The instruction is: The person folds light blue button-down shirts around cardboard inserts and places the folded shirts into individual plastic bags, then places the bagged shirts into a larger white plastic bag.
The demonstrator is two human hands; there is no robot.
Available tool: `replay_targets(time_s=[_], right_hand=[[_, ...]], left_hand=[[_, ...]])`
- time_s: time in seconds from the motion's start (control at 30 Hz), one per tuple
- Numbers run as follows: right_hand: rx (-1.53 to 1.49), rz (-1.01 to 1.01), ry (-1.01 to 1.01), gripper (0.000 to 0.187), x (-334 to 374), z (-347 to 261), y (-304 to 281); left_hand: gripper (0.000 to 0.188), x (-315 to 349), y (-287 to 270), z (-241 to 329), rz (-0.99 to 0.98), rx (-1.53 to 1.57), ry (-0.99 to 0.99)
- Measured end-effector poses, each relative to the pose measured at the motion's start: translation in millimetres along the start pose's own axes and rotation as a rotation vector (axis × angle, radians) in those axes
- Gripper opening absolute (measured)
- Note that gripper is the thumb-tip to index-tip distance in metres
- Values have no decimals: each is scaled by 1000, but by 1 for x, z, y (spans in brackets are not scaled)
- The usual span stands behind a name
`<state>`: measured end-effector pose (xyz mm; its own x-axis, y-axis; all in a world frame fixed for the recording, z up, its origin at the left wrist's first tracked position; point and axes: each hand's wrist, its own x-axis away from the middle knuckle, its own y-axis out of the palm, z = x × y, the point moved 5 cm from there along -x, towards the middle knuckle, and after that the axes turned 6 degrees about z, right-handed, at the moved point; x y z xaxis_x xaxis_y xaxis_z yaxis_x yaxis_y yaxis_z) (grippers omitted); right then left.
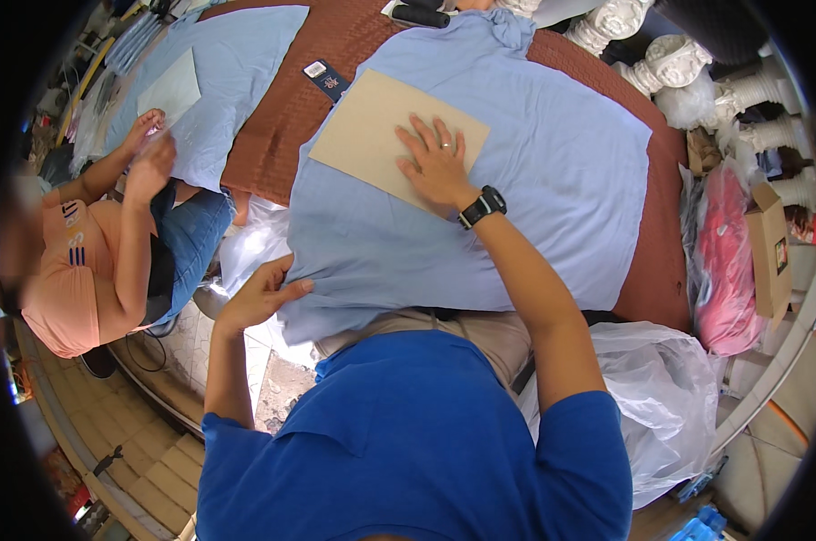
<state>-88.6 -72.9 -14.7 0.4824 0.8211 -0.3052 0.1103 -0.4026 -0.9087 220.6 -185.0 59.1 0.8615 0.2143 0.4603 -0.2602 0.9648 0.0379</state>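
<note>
A light blue shirt (552, 189) lies spread over the table in front of me, its near edge hanging toward my lap. On its upper left part rests a flat beige sheet of cardboard (363, 135). My right hand (433, 162) presses on the cardboard with fingers spread. At the shirt's lower left corner, my left hand (265, 290) grips the cloth between thumb and fingers, and creases run out from there. A dark blue tag (326, 81) with a white label sits beside the cardboard's top left corner.
Brown quilted cloth (268, 135) covers the table. At left, a co-worker handles clear plastic by another blue garment (246, 63) with a pale sheet (171, 88) on it. Bagged pink goods (728, 261), an open carton (769, 248) and a clear plastic bag (651, 397) are at right.
</note>
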Motion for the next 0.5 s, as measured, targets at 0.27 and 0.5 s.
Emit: replay_targets(time_s=[0.27, 0.5], right_hand=[[-84, -83, -78, 59, -1, 8, -27], [-103, 65, -148, 56, 7, 6, -30]], left_hand=[[82, -47, 43, 134, -260, 7, 307], [90, -54, 34, 123, -228, -76, 174]])
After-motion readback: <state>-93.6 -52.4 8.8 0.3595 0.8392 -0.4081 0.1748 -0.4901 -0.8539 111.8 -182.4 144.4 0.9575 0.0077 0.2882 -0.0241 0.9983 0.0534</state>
